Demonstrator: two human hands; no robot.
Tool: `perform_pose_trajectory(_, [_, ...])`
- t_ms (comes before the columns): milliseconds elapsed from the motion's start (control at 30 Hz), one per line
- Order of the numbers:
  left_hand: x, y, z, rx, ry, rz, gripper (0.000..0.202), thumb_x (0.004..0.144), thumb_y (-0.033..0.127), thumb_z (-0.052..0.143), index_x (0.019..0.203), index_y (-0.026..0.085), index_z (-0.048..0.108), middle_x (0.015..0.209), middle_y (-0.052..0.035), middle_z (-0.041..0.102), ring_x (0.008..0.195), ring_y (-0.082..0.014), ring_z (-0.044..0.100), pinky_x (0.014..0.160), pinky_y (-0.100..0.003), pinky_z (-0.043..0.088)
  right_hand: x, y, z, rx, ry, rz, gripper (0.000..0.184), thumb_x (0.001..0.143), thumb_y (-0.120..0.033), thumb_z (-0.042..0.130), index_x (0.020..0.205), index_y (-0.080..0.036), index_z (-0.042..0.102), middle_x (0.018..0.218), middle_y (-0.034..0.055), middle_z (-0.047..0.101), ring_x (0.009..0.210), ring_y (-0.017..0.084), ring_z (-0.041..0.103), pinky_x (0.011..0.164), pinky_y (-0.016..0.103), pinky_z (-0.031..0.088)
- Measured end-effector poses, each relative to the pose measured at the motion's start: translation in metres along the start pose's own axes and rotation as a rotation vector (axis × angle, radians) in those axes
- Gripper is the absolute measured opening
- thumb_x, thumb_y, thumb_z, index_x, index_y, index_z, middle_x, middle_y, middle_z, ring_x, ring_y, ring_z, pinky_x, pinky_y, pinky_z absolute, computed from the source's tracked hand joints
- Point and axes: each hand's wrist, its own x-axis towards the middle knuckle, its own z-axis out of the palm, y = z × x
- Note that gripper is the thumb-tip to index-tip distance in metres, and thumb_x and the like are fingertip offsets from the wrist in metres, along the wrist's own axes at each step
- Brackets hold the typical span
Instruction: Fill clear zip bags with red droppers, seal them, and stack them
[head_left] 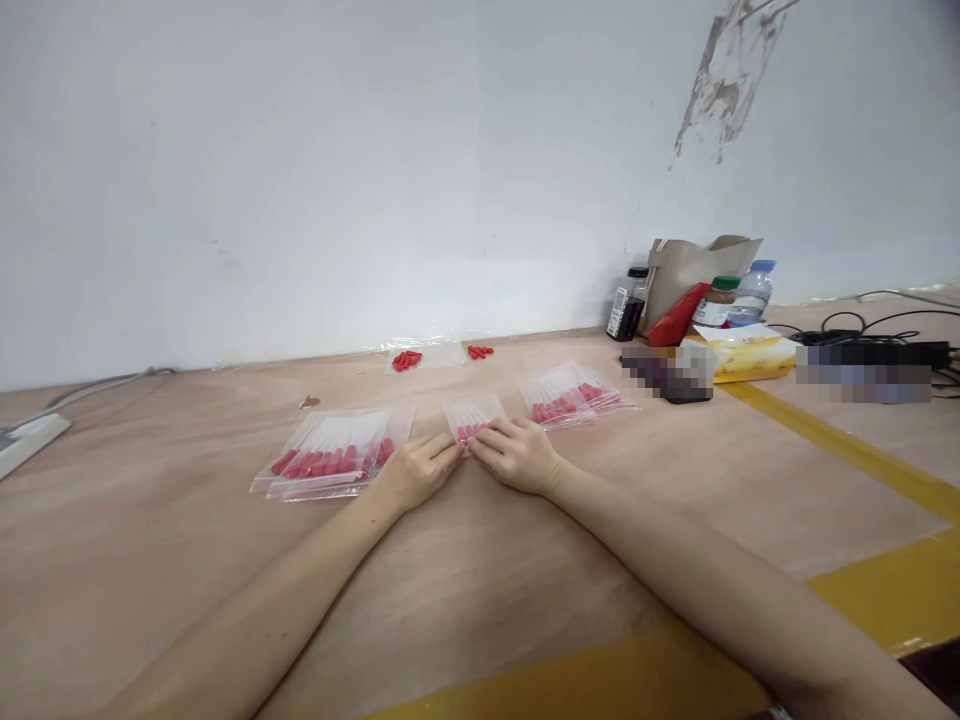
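A small clear plastic bag [474,410] with white sticks and red tips lies flat on the table between my hands. My left hand [424,470] pinches its near left edge, fingers closed. On the near right edge, my right hand [517,455] is also closed, its fingertips partly over the red tips. Beside my left hand rests a stack of similar filled bags [322,450], the red ends toward me. To the right of my right hand lies another pile of filled bags [570,393].
Near the wall lie a clear bag with loose red pieces [406,360] and a few more red pieces [480,352]. At the back right stand a dark bottle [628,305], a beige bag [686,275], a jar [718,300] and a yellow packet [750,355]. Black cables [847,335] lie beyond.
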Motion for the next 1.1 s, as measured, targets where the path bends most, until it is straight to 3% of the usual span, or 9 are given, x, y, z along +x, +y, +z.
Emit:
perform_pose_trajectory(300, [0.003, 0.004, -0.003, 0.009, -0.001, 0.068, 0.027, 0.087, 0.018, 0.035, 0.078, 0.016, 0.059, 0.077, -0.0074, 0.061, 0.072, -0.0157, 0.059, 0.067, -0.028, 0.049, 0.002, 0.001, -0.002, -0.053, 0.027, -0.161, 0.025, 0.086, -0.015, 0.038, 0.074, -0.018, 0.06, 0.07, 0.0019, 0.059, 0.068, 0.011, 0.046, 0.057, 0.027, 0.028])
perform_pose_trajectory(533, [0.006, 0.004, -0.007, 0.076, 0.024, 0.079, 0.025, 0.086, 0.017, 0.035, 0.081, 0.017, 0.06, 0.072, -0.0053, 0.06, 0.067, -0.0138, 0.057, 0.062, -0.025, 0.046, -0.005, 0.011, -0.007, -0.016, 0.055, -0.103, 0.021, 0.086, -0.014, 0.038, 0.084, -0.017, 0.058, 0.076, 0.0019, 0.06, 0.073, 0.011, 0.049, 0.063, 0.028, 0.03])
perform_pose_trajectory(867, [0.0, -0.003, -0.006, 0.198, 0.091, 0.151, 0.02, 0.084, 0.012, 0.038, 0.082, 0.017, 0.058, 0.076, -0.0047, 0.061, 0.066, -0.0136, 0.056, 0.059, -0.024, 0.043, -0.021, 0.032, -0.018, -0.137, -0.01, -0.028, 0.023, 0.086, -0.012, 0.037, 0.08, -0.016, 0.059, 0.07, 0.002, 0.059, 0.067, 0.011, 0.047, 0.065, 0.028, 0.029])
perform_pose_trajectory(1100, [-0.004, -0.006, -0.008, 0.107, 0.05, 0.034, 0.021, 0.084, 0.015, 0.038, 0.081, 0.018, 0.058, 0.077, -0.0052, 0.061, 0.067, -0.0144, 0.057, 0.06, -0.024, 0.043, -0.024, 0.035, -0.015, -0.177, -0.031, 0.031, 0.024, 0.086, -0.015, 0.039, 0.07, -0.017, 0.057, 0.064, 0.0011, 0.056, 0.061, 0.01, 0.045, 0.066, 0.028, 0.028])
